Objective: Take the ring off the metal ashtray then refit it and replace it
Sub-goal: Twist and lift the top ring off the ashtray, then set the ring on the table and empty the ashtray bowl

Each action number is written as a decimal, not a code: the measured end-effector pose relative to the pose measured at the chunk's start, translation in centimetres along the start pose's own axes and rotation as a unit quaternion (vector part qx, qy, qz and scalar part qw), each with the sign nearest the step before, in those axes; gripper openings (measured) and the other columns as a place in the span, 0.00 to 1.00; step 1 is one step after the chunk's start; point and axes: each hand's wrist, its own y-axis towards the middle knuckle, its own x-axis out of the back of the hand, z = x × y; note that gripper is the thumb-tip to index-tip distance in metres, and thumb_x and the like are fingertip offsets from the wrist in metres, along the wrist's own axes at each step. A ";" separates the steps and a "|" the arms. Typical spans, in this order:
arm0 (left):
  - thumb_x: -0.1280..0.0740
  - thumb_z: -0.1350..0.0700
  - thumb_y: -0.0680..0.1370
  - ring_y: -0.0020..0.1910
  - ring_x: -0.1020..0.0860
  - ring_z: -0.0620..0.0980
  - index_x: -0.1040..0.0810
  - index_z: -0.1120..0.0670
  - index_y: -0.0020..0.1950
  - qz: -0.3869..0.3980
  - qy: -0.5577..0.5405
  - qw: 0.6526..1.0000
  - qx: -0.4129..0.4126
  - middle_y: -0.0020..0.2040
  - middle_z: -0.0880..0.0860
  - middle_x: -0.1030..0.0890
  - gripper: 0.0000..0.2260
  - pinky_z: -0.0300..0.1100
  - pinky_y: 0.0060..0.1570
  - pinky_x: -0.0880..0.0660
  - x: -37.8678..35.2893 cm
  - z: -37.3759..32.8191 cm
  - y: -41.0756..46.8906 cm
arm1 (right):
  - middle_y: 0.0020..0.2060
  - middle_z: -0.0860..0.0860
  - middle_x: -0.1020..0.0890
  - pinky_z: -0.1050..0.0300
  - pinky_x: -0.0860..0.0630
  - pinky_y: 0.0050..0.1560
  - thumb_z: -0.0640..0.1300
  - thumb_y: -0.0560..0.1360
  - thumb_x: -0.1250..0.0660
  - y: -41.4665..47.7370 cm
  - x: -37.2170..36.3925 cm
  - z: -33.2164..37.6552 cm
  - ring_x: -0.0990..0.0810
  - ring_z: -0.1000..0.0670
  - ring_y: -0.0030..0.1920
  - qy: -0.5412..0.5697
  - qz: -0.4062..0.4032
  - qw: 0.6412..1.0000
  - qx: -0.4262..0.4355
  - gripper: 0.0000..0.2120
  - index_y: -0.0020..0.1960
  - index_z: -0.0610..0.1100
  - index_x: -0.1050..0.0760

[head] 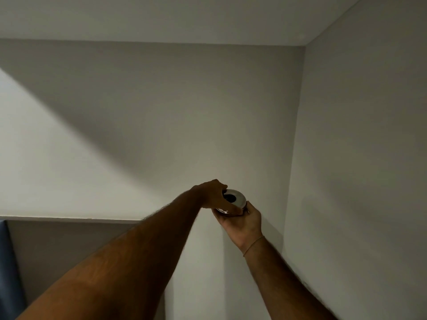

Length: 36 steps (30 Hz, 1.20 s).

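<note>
Both arms are raised w/ the small round shiny metal ashtray (227, 210) held up in mid-air in front of a plain grey-white wall (161, 112), near the room corner, no counter or shelf in sight under it. Right hand (240, 221) is cupped from below, palm up, fingers curled round the ashtray's base and closed on it; a thin cord bracelet (253, 245) sits on that wrist. Left hand (213, 194) comes over from the left, fingers and thumb pinched on the near edge of the polished silver ring (235, 197), a flat collar w/ a dark round hole in the middle, sitting on top of the ashtray. Can't tell whether the ring is seated, partly lifted or just being set back; the seam is hidden by the left fingers. Judging by looks: thin sheet metal, so light and stiff, but smooth and prob. slippery, and a tight-fit ring may bind if tilted. Best hold is likely the ring's outer rim at opposite points, pulling straight along the axis, w/ the base gripped firmly from below. Dropping it risks a dent and noise rather than breakage.
</note>
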 end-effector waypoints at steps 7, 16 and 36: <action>0.30 0.24 0.71 0.81 0.32 0.57 0.41 0.41 0.86 -0.011 0.046 0.999 0.010 0.83 0.50 0.30 0.47 0.59 0.76 0.33 0.0 -1.1 -0.3 | 0.65 0.32 0.19 0.32 0.21 0.58 0.50 0.82 0.43 -0.1 0.4 -0.2 0.23 0.29 0.67 0.044 0.006 0.999 0.024 0.22 0.68 0.40 0.22; 0.35 0.20 0.70 0.78 0.28 0.57 0.41 0.40 0.86 -0.071 -0.015 0.997 0.023 0.79 0.51 0.26 0.49 0.59 0.75 0.31 0.2 0.0 -0.7 | 0.68 0.33 0.21 0.30 0.23 0.61 0.50 0.81 0.43 -0.6 0.7 0.0 0.25 0.29 0.69 0.080 -0.014 0.996 0.034 0.22 0.67 0.41 0.22; 0.29 0.28 0.68 0.68 0.23 0.63 0.46 0.32 0.84 -0.100 -0.020 0.991 0.089 0.72 0.55 0.24 0.48 0.58 0.63 0.25 -19.2 7.0 -7.9 | 0.75 0.35 0.28 0.36 0.27 0.71 0.52 0.74 0.41 -9.6 17.7 -2.7 0.23 0.27 0.67 0.021 -0.177 0.982 -0.067 0.34 0.77 0.38 0.31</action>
